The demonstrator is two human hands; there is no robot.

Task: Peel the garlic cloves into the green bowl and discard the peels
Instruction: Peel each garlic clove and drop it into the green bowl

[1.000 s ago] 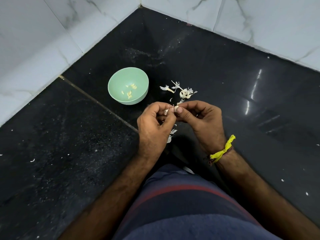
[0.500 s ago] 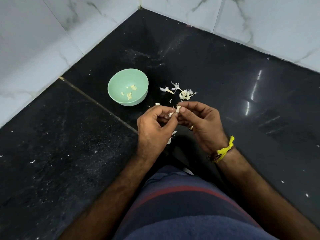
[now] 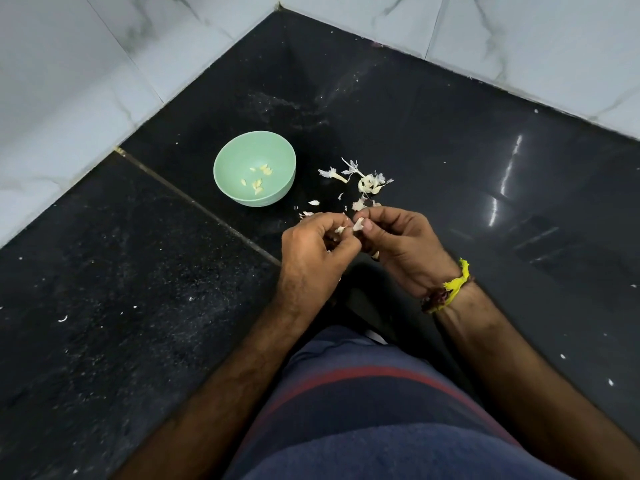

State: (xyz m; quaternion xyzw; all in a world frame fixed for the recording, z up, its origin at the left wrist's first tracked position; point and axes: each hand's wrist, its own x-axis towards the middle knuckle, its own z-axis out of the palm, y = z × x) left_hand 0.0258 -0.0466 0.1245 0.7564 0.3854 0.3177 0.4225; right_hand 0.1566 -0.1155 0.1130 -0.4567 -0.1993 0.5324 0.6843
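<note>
The left hand and right hand pinched one small white garlic clove between them, just beside the round green plastic bowl on the black stone floor. Pulling gently should free its thin skin.

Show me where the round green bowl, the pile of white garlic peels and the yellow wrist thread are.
round green bowl [image 3: 225, 157]: head view, inner wall.
pile of white garlic peels [image 3: 369, 184]: head view, middle.
yellow wrist thread [image 3: 456, 283]: head view, knot.

One green bowl stood on the counter, holding about six peeled cloves. Two hands were present. One wristband was visible. Loose peels were too numerous to count.
</note>
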